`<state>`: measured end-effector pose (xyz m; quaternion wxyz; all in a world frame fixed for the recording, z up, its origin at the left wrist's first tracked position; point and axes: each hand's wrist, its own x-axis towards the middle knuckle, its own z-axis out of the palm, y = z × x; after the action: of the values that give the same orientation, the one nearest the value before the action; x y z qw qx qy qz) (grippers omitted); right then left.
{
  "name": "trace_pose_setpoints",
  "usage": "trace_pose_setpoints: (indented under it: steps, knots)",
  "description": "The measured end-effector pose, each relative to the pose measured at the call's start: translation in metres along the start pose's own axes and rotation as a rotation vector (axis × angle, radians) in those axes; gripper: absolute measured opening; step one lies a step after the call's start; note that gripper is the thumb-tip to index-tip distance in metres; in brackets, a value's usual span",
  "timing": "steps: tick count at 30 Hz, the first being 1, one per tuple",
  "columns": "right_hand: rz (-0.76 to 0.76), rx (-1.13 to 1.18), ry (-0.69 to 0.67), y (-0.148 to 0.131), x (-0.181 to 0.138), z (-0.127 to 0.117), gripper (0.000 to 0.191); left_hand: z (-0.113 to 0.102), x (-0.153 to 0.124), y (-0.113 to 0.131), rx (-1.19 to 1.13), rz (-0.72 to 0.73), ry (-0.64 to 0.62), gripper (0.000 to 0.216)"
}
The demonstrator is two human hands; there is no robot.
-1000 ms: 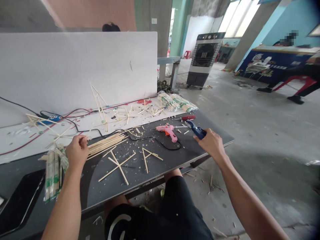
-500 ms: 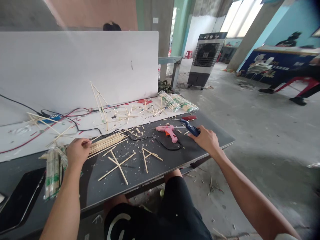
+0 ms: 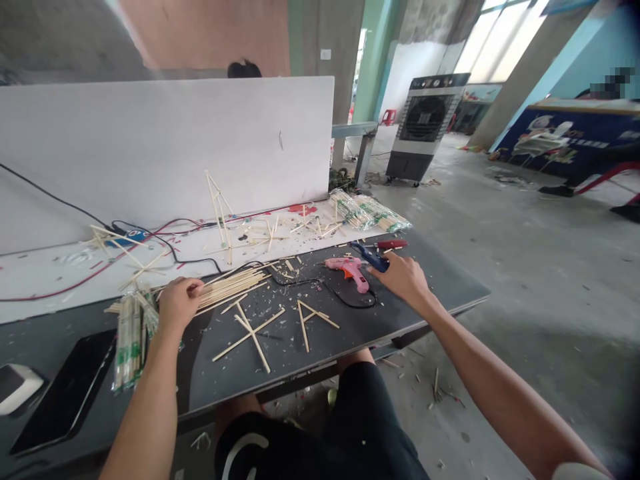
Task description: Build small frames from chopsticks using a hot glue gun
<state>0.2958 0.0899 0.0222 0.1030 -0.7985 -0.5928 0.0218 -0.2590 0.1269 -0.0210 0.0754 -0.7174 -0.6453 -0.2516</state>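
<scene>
My right hand (image 3: 403,279) grips a pair of blue-handled pliers (image 3: 373,257) at the right of the dark table, just beside a pink hot glue gun (image 3: 351,272). My left hand (image 3: 179,303) is closed, its thumb and fingers together at the left part of a pile of thin wooden sticks (image 3: 235,288). Whether a stick is between those fingers I cannot make out. In front of the pile lie a crossed-stick figure (image 3: 253,331) and an A-shaped stick frame (image 3: 313,320).
A red-handled tool (image 3: 391,245) lies behind the pliers. Bagged sticks (image 3: 129,347) and a black phone (image 3: 67,393) are on the left; more stick packs (image 3: 373,212) are at the back. A stick tower (image 3: 220,217) stands on the white surface amid cables. An air cooler (image 3: 427,127) stands beyond.
The view has shifted, so the scene sits further right and slightly lower. My right hand has moved left with the pliers, closer to the glue gun. My left hand stays by the sticks.
</scene>
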Motion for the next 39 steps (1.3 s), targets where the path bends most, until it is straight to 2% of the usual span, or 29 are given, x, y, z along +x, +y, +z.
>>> trace_pose_setpoints:
  steps: [3,8,14,20,23,27,30,33,36,39]
  knots:
    - [0.033,-0.01,0.069,0.013,-0.013,0.007,0.059,0.0,0.001,0.002,-0.001,0.039,-0.006,0.021]
    - [-0.019,-0.108,0.235,0.043,-0.029,0.022,0.06,0.001,0.002,0.002,-0.001,0.069,-0.024,0.018]
    - [-0.051,-0.112,0.218,0.06,-0.032,0.033,0.071,0.003,0.002,0.001,-0.009,0.075,-0.003,0.017]
    - [-0.128,-0.116,0.203,0.063,-0.03,0.043,0.067,-0.002,-0.001,-0.001,-0.028,0.036,0.038,0.019]
    - [-0.154,-0.094,0.197,0.062,-0.031,0.047,0.066,-0.005,-0.001,-0.002,-0.03,0.017,0.054,0.02]
    - [-0.144,-0.079,0.184,0.057,-0.036,0.047,0.065,-0.005,-0.001,0.0,-0.023,0.01,0.011,0.021]
    - [-0.123,-0.041,0.205,0.052,-0.041,0.04,0.063,-0.003,-0.001,0.0,-0.028,-0.003,-0.03,0.022]
    - [-0.153,0.061,0.254,0.042,-0.042,0.027,0.051,-0.001,-0.001,-0.001,-0.024,-0.01,-0.068,0.023]
    - [-0.246,0.187,0.274,0.023,-0.031,0.013,0.037,0.0,0.0,-0.002,-0.045,-0.017,-0.09,0.024]
    - [-0.352,0.252,0.251,-0.003,-0.002,0.007,0.033,0.001,0.0,-0.003,-0.091,-0.04,-0.093,0.025]
